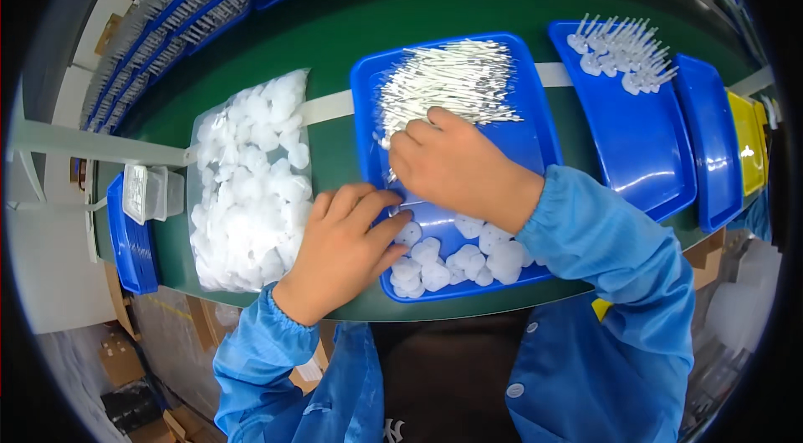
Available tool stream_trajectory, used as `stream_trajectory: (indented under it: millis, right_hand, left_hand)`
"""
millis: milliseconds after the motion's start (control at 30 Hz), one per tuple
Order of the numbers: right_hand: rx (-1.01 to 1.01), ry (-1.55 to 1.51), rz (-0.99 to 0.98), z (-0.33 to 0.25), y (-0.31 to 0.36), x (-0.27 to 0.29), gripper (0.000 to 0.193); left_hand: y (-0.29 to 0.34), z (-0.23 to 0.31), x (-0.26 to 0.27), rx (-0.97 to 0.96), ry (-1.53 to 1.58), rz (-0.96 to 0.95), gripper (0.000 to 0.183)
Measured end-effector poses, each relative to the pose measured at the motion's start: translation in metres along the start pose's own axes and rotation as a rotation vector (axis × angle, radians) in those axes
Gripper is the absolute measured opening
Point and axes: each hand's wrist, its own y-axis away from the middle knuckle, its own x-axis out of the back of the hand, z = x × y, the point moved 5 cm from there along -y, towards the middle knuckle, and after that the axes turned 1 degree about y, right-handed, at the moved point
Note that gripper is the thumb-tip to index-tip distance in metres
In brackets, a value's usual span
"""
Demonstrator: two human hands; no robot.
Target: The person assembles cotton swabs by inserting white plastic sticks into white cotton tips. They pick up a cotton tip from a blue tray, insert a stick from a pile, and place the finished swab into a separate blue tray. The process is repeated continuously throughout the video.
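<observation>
A blue tray (548, 138) lies in front of me. Many thin white sticks (452, 79) are heaped in its far half, and white translucent discs (435, 267) are gathered at its near edge. Over the tray's left side my right hand (456, 163) is closed, fingertips pointing down beside the sticks. Just nearer, my left hand (347, 246) is closed too, its thumb and fingers pinched together over the tray's left rim. A small, pale, thin part shows between the two hands. My fingers hide most of it, so its kind is unclear.
Left of the tray lies a clear bag of white discs (251, 184). Further left are clear plastic boxes (150, 192) and stacked blue trays (130, 234). At right, another blue tray (636, 150) holds discs with upright sticks (623, 50). Racked blue trays (209, 12) line the far left.
</observation>
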Motion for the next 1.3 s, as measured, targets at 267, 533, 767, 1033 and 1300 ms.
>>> stream_trajectory:
  millis: [267, 533, 767, 1033, 1300]
  right_hand:
    - [-0.255, -0.210, -0.042, 0.049, 0.014, 0.003, 0.013]
    - [-0.736, -0.859, 0.140, 0.059, 0.068, 0.050, 0.013]
    - [-0.618, -0.674, 0.210, 0.054, 0.042, 0.047, 0.025]
    - [-0.615, -0.645, 0.171, 0.051, 0.046, 0.036, 0.025]
    - [-0.720, -0.758, 0.151, 0.051, 0.050, 0.034, 0.021]
  left_hand:
    - [-0.002, -0.009, 0.002, 0.053, 0.168, 0.090, 0.033]
    - [-0.050, -0.022, 0.000, 0.170, 0.934, 0.415, 0.030]
    - [-0.070, -0.029, -0.041, 0.406, 1.427, 0.472, 0.032]
    - [-0.063, -0.038, -0.043, 0.464, 1.333, 0.476, 0.042]
    - [-0.063, -0.039, -0.039, 0.372, 1.178, 0.489, 0.042]
